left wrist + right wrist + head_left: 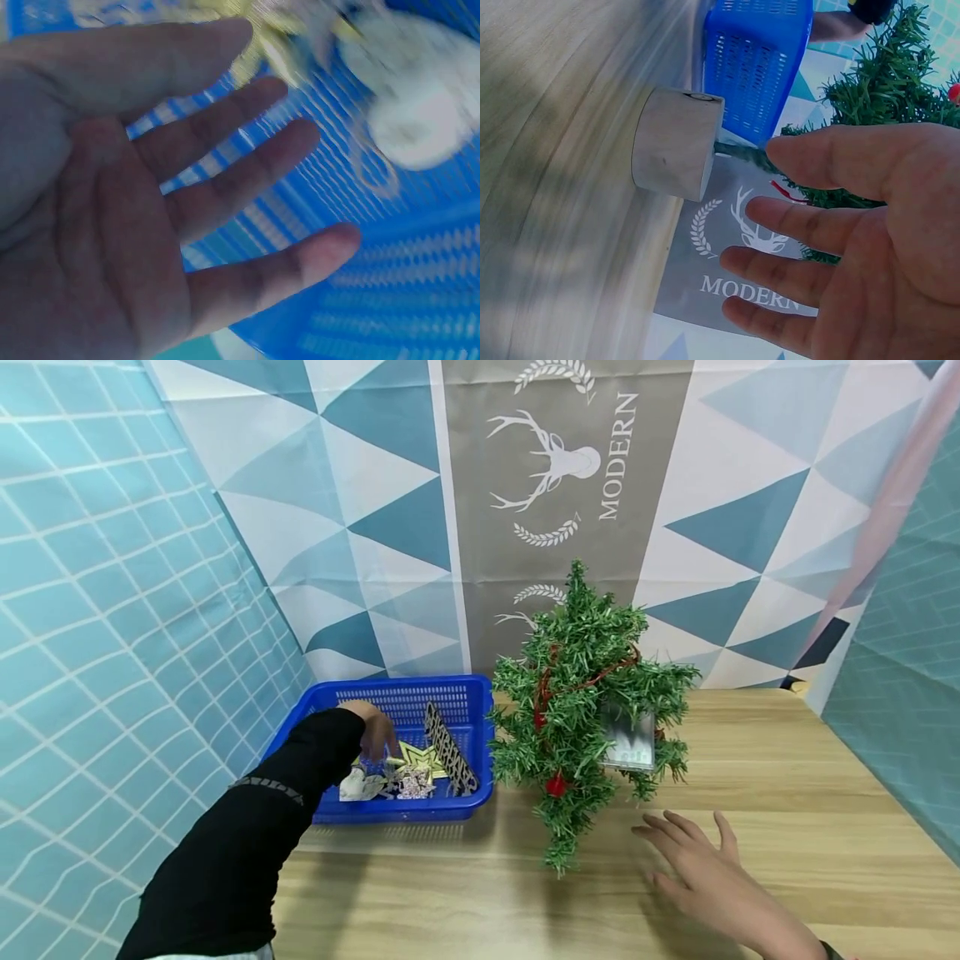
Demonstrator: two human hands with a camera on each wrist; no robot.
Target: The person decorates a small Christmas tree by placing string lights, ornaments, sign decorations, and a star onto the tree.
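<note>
My left hand (377,732) reaches down into a blue plastic basket (477,760), fingers loosely extended over several small ornaments. In the left wrist view the left thumb (172,67) comes close to a blurred gold ornament (281,56), and a white rounded ornament (420,124) with a string loop lies beside it. A gold star (422,760) and a patterned strip (447,745) are also in the basket. My right hand (701,877) hovers with spread fingers over the table, near a small artificial Christmas tree (577,693), holding nothing.
The tree stands on a pale round base (676,144) and carries a red garland, a red ball (557,786) and a clear rectangular piece (632,742). It is right of the basket on the wooden table (450,893). Patterned cloth (397,510) hangs behind.
</note>
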